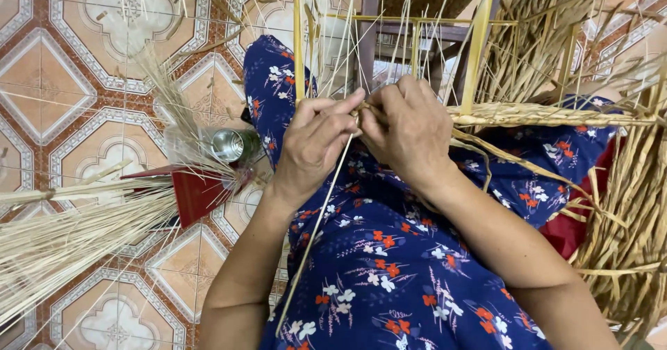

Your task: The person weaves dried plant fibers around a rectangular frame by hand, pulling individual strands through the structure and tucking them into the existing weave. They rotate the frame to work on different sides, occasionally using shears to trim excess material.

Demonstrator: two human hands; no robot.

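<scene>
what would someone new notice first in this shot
Mid-frame, the left hand and right hand meet, pinching a thin pale reed that slants down across the blue floral cloth. A thick bundle of pale straws fans over the patterned tile floor at left; dry woven straw crowds the right edge.

Dry matt straw strands, rough twisted straw braid, glossy ceramic floor tiles, shiny metal can, printed cloth dress

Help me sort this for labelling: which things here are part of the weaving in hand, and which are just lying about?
In hand:
left hand
right hand
thin reed strip
woven straw rim
yellow frame

Lying about:
loose reed bundle
metal can
red board
dried leaf pile
</scene>
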